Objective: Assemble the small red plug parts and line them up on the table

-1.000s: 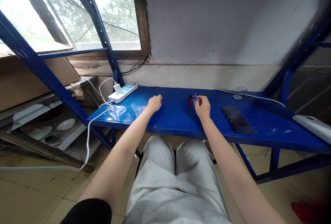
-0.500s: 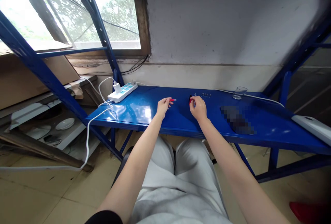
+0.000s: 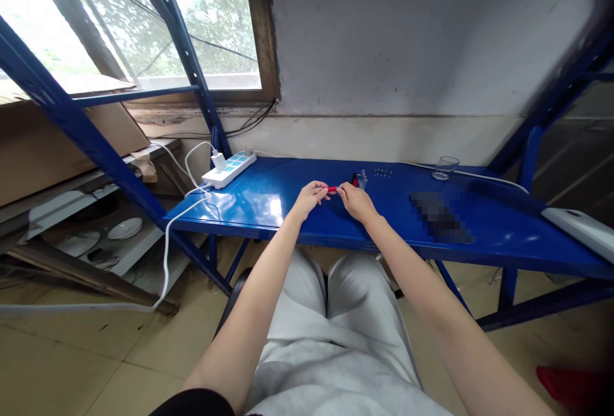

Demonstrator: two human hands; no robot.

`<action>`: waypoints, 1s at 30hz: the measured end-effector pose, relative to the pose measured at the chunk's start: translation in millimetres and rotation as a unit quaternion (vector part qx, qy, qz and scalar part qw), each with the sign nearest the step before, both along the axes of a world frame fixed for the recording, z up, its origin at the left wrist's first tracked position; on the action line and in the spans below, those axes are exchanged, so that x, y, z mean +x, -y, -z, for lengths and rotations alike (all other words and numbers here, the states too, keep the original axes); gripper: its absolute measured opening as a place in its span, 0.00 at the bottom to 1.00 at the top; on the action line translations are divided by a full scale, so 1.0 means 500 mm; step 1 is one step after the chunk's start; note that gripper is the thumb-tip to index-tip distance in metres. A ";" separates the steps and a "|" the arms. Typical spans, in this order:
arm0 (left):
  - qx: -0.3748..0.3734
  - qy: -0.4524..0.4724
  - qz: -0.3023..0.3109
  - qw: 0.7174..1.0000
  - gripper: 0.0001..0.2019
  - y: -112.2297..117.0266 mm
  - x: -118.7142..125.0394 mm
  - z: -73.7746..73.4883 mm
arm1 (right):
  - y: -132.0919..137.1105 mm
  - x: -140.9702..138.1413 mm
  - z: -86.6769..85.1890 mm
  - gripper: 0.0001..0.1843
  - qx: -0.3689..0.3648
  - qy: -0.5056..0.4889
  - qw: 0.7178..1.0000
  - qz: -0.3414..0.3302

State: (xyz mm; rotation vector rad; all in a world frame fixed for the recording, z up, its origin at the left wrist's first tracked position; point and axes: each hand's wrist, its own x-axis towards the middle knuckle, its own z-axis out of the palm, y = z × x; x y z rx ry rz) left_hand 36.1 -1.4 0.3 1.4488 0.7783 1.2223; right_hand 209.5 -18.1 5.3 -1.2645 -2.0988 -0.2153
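My left hand [image 3: 311, 197] and my right hand [image 3: 352, 200] meet over the middle of the blue metal shelf [image 3: 268, 201]. Both pinch a small red stick-like part [image 3: 332, 189] between their fingertips, one at each end. Just behind my right hand lie a small red-and-dark piece [image 3: 355, 180] and a tiny clear part [image 3: 363, 178]. A row of several small dark bits [image 3: 382, 173] rests farther back on the shelf.
A white power strip [image 3: 228, 169] with a plugged charger and white cable sits at the shelf's left rear. A small glass [image 3: 444, 167] stands at the right rear. A blurred dark object [image 3: 439, 217] lies right of my hands, a white device [image 3: 578, 224] at far right.
My left hand came from the shelf's left part to the middle with the red part. My right hand moved left from the small pieces and took the red part's other end.
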 end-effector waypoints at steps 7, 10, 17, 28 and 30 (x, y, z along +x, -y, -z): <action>0.001 0.000 0.022 1.000 0.14 0.000 -0.002 0.001 | 0.008 0.001 0.000 0.20 -0.013 -0.003 1.000 0.010; 0.003 0.000 0.017 1.000 0.14 -0.001 -0.002 0.004 | 0.007 0.000 0.002 0.20 -0.007 -0.003 1.000 0.006; 0.004 0.014 0.001 1.000 0.13 -0.001 -0.003 0.001 | 0.011 -0.002 0.001 0.20 0.020 -0.032 0.999 -0.026; -0.008 0.002 -0.016 1.000 0.13 -0.001 -0.005 -0.002 | 0.017 -0.004 -0.002 0.19 0.013 -0.048 0.998 -0.045; -0.008 -0.003 -0.020 1.000 0.14 -0.002 -0.005 0.000 | 0.013 -0.004 0.001 0.18 0.023 -0.036 0.998 -0.048</action>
